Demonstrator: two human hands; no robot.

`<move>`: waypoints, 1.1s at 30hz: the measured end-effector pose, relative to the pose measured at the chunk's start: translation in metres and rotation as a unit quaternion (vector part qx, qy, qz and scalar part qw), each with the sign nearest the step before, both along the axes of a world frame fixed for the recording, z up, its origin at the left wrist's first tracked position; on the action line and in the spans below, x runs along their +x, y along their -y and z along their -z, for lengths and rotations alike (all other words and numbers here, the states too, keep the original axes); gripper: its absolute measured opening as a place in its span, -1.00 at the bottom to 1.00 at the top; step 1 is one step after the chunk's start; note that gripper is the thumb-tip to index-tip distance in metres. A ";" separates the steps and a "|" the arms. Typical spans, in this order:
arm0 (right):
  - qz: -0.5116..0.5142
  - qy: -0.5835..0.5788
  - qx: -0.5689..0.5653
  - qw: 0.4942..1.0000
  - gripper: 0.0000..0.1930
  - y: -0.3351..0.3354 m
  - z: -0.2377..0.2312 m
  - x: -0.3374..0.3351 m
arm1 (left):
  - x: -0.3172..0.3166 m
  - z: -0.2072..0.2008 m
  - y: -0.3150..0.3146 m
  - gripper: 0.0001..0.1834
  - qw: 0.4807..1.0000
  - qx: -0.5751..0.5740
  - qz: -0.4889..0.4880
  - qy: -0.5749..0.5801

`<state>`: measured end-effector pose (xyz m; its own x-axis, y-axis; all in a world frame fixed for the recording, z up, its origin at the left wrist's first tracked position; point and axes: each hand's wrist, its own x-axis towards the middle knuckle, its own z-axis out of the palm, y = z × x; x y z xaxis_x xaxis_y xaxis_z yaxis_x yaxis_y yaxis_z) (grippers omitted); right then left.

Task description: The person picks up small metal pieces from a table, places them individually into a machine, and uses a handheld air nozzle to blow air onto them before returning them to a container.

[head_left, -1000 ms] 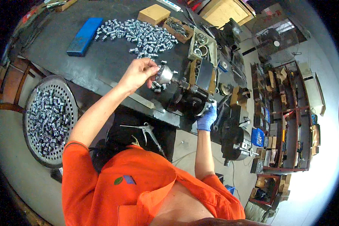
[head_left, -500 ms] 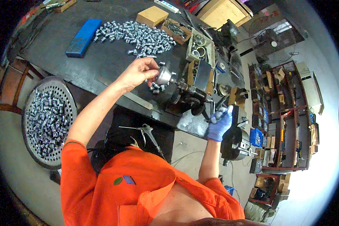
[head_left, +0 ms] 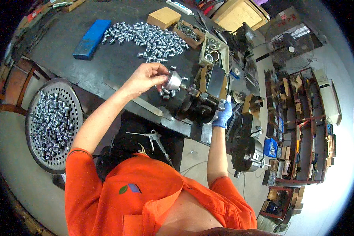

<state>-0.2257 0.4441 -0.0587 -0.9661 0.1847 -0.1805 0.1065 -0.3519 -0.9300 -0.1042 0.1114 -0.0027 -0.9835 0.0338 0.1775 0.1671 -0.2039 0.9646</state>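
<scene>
My bare left hand (head_left: 150, 80) is at the open end of a silver cone-shaped chuck (head_left: 173, 81), thumb and fingers closed together. Whatever they pinch there is hidden by the fingers. The chuck sits on the spindle of a dark bench machine (head_left: 200, 105) at the table's front edge. At the machine's right side, my right hand (head_left: 223, 114), in a blue glove, has its fingers curled at a handle that the hand mostly covers. Several small shiny metal sleeves (head_left: 167, 93) lie below the chuck, and a large pile of sleeves (head_left: 153, 41) spreads behind it.
A blue block (head_left: 91, 40), a tan box (head_left: 163, 17) and a tray of rings (head_left: 213, 49) rest on the dark table. At left stands a perforated round pan (head_left: 77, 106) full of sleeves. An air gun (head_left: 155, 137) lies below the table edge; shelves (head_left: 299, 129) stand right.
My gloved right hand has moved up and slightly left, closer to the machine body. My left hand stays at the chuck. The whole view has shifted slightly.
</scene>
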 end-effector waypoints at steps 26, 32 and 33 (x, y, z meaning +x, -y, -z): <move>-0.036 -0.174 -0.102 0.979 -0.67 -0.009 -0.081 0.071 | 0.004 -0.007 -0.001 -0.62 0.991 -0.105 -0.036 0.072; -0.053 -0.015 -0.129 0.990 -0.71 -0.018 -0.018 0.088 | 0.006 -0.008 0.003 -0.63 0.990 -0.107 -0.036 0.083; -0.032 0.012 -0.104 0.994 -0.72 -0.008 -0.011 0.079 | 0.005 -0.007 0.005 -0.63 0.989 -0.118 -0.038 0.086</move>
